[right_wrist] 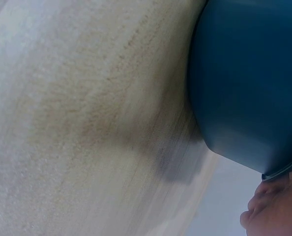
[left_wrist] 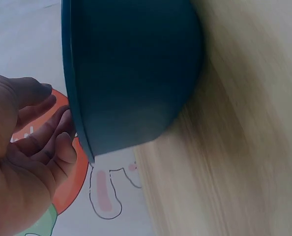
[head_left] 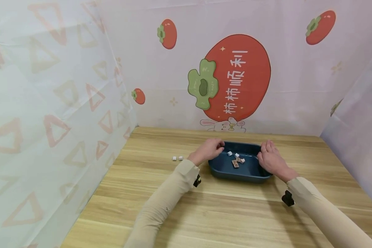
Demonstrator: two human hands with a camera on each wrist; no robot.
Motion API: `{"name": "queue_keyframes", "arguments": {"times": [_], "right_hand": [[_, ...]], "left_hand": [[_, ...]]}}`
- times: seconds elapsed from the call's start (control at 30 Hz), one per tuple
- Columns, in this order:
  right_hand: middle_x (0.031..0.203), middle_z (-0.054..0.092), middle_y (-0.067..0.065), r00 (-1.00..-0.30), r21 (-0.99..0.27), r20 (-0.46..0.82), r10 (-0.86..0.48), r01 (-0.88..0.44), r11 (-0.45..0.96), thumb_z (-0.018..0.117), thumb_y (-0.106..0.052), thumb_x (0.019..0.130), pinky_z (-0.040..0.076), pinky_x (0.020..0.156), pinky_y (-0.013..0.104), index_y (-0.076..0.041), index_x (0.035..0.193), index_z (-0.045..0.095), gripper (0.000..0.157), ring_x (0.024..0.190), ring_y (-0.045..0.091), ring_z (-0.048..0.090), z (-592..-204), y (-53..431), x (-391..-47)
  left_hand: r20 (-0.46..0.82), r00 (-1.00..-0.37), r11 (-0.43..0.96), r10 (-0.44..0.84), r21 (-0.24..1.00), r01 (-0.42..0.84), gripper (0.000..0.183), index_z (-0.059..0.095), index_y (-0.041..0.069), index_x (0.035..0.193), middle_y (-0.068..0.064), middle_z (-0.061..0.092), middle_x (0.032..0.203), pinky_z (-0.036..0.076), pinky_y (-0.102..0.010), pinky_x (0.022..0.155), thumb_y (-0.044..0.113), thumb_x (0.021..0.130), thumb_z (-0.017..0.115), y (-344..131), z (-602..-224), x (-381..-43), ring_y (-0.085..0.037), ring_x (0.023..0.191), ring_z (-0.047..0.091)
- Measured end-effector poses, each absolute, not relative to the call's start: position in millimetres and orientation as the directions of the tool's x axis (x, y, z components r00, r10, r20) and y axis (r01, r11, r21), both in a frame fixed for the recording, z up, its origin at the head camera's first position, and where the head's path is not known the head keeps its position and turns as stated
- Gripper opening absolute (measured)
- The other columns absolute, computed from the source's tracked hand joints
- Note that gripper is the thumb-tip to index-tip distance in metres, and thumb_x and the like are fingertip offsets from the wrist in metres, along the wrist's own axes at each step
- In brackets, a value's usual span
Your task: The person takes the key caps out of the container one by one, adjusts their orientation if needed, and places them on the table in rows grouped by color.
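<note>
- Blue tray [head_left: 238, 176], one, deep-walled, rounded corners; on the table, right of centre in the head view, a hand at either end.
- Left hand [head_left: 208, 151], at the tray's far left corner; fingers bent, thumb set apart from them, fingertips meeting the rim in the left wrist view; whether they close firmly on it cannot be told.
- Right hand [head_left: 272, 159], laid over the tray's right end; thumb on the inner side, fingers bent about the far right corner, holding the rim; fingertips partly hidden.
- White pieces [head_left: 229, 153], three, small and blocky, lying apart from the tray's walls on its floor.
- Brown pieces [head_left: 235, 163], two, dark-marked, near the white ones in the tray; the nearer one larger.
- White cubes [head_left: 174, 158], a pair, small, side by side on the table, left of the tray and near the left forearm.
- Sleeves [head_left: 170, 193], two, beige, with a black device [head_left: 287, 198] under each wrist.
- Table [head_left: 223, 217], wood-grained, pale brown.
- Backdrop [head_left: 155, 69], pale cloth, printed with red fruits, white characters and a rabbit; triangle-patterned cloth [head_left: 55, 103] at left.
</note>
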State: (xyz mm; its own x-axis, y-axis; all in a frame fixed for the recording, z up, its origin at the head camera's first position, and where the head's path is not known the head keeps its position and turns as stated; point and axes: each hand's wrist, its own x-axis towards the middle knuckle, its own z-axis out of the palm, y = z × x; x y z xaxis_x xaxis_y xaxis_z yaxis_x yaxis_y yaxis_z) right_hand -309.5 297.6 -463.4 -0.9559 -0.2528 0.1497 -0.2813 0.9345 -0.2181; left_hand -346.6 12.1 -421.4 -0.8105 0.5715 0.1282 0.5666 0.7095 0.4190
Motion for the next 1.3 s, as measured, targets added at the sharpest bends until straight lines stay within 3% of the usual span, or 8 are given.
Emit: {"name": "queue_keyframes", "arguments": {"times": [0.77, 1.13, 1.3], "right_hand": [[0.141, 0.013, 0.042, -0.957, -0.210, 0.156, -0.244, -0.273, 0.939, 0.028, -0.019, 0.097, 0.015, 0.106, 0.059, 0.022, 0.134, 0.021, 0.056, 0.132, 0.053, 0.011, -462, 295, -310], [0.141, 0.012, 0.042, -0.958, -0.204, 0.147, -0.244, -0.271, 0.941, 0.027, -0.019, 0.098, 0.015, 0.106, 0.059, 0.022, 0.134, 0.020, 0.056, 0.132, 0.053, 0.012, -461, 294, -309], [0.141, 0.014, 0.042, -0.958, -0.198, 0.150, -0.245, -0.272, 0.942, 0.029, -0.018, 0.097, 0.016, 0.105, 0.060, 0.023, 0.133, 0.021, 0.055, 0.131, 0.053, 0.013, -460, 293, -310]], "left_hand": [[0.058, -0.834, 0.760, 0.548, 0.381, 0.526, 0.021, 0.059, 0.016, 0.112, 0.004, 0.059, 0.094, 0.045, -0.018, 0.067, 0.023, 0.093, 0.056, 51, -444, -358, -0.008, 0.077, 0.052], [0.021, -0.853, 0.796, 0.522, 0.348, 0.495, 0.026, 0.057, 0.019, 0.120, 0.004, 0.060, 0.110, 0.044, -0.020, 0.071, 0.022, 0.094, 0.052, 59, -457, -361, -0.007, 0.080, 0.052], [0.030, -0.847, 0.800, 0.531, 0.313, 0.512, 0.027, 0.057, 0.018, 0.120, 0.003, 0.060, 0.113, 0.046, -0.022, 0.079, 0.019, 0.094, 0.051, 62, -460, -363, -0.009, 0.089, 0.054]]}}
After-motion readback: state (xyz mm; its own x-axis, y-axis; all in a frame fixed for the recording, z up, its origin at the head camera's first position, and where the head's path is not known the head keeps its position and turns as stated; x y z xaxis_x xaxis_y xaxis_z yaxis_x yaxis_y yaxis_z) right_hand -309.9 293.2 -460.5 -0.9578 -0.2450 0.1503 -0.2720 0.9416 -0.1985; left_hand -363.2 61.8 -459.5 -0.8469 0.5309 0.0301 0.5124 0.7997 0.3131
